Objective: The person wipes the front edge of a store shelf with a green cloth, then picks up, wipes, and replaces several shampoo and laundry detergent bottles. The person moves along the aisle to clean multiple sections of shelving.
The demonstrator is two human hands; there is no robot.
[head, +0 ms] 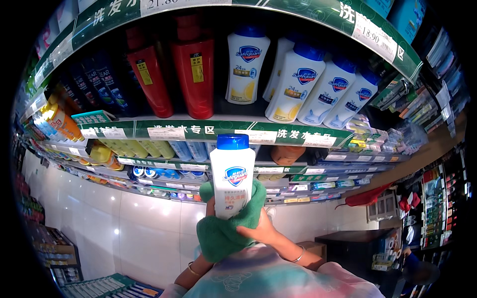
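Observation:
A white Safeguard bottle (pixel 231 182) with a blue flip cap stands upright before my chest, its label facing me. A green cloth (pixel 223 238) wraps round its lower part and right side. My left hand (pixel 210 208) grips the bottle from the left; the cloth covers most of this hand, leaving a bit of finger beside the bottle's edge. On the right, my right hand (pixel 261 229) pinches the cloth near the bottle's base, thumb on top. Similar white bottles (pixel 296 85) with blue caps stand on the shelf (pixel 220 128) ahead.
Red pump bottles (pixel 193 74) and dark Clear bottles (pixel 106 83) stand left on that shelf. Its green front edge lies just beyond the held bottle's cap. Lower shelves hold more goods. A black cabinet (pixel 350 242) is at right, near another person's hand (pixel 406 251). Pale floor tiles (pixel 149 216) lie below.

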